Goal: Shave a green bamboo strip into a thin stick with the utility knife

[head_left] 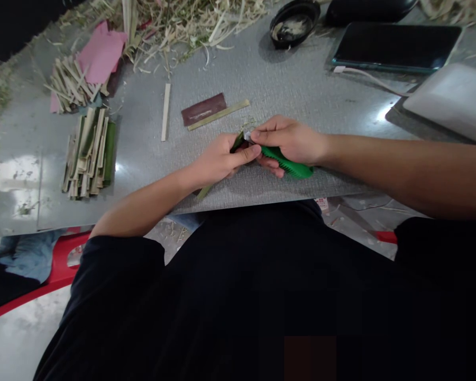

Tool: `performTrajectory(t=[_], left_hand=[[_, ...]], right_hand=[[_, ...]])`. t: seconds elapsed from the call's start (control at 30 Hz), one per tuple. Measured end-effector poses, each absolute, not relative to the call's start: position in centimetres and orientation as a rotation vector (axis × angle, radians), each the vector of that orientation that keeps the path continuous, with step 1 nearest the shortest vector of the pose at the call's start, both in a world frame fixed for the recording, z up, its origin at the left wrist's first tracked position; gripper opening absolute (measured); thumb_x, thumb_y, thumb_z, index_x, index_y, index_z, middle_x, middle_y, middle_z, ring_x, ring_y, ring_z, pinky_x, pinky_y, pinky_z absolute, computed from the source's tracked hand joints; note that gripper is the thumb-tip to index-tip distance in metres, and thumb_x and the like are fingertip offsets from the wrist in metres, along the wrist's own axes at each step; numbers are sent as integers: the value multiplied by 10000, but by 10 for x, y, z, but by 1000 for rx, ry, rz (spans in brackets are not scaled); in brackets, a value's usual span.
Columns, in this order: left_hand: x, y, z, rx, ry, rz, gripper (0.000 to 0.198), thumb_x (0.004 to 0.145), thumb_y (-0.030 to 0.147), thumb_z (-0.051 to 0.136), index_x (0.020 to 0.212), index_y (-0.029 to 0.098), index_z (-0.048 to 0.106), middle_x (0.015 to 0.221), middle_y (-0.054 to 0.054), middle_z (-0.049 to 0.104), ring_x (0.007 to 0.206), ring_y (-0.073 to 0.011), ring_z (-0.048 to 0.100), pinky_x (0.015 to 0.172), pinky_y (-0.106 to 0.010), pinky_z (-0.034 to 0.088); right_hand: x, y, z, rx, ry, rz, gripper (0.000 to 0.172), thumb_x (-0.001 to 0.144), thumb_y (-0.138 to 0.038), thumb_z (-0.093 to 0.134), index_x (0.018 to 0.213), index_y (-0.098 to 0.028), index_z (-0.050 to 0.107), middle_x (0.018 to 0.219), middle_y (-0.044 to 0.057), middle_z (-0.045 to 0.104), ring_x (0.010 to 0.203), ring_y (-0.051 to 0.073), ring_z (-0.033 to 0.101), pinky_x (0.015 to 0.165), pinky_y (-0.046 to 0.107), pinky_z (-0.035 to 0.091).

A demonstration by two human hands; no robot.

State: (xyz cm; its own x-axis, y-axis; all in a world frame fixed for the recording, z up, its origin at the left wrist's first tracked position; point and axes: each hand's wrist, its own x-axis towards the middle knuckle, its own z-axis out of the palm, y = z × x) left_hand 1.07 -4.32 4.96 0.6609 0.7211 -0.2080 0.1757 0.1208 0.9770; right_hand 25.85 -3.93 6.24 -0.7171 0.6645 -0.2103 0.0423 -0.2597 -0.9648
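My left hand (221, 160) is closed around a thin green bamboo strip (204, 191), whose lower end sticks out below the fist toward the table edge. My right hand (287, 140) grips a green-handled knife (289, 164), its blade end pressed against the strip's top between both thumbs. Both hands meet over the grey mat (262, 95).
A stack of cut bamboo strips (89, 153) lies at left, with another bundle (67, 84) and pink paper (101, 53) behind. One pale strip (165, 111), a brown sandpaper piece (204, 108), a black bowl (294, 22), a tablet (396, 46) and shavings (190, 18) sit farther back.
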Motion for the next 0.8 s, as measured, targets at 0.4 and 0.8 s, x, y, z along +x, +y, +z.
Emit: performTrajectory(t=[0.4, 0.8], left_hand=[[11, -42, 49, 1409, 777, 444, 855, 971, 1055, 917, 872, 265, 607, 574, 98, 407, 455, -93, 318, 450, -295, 276], [14, -45, 43, 1507, 793, 516, 932, 936, 1176, 800, 876, 258, 650, 585, 88, 394, 494, -110, 324, 478, -322, 218]], right_hand=[[252, -43, 68, -835, -1577, 2091, 711, 1284, -721, 836, 803, -210, 715, 567, 10, 657, 417, 153, 658, 401, 223, 530], [253, -39, 63, -879, -1596, 2115, 698, 1304, -738, 785, 843, -226, 679, 606, -8, 637, 458, 148, 635, 453, 227, 561]])
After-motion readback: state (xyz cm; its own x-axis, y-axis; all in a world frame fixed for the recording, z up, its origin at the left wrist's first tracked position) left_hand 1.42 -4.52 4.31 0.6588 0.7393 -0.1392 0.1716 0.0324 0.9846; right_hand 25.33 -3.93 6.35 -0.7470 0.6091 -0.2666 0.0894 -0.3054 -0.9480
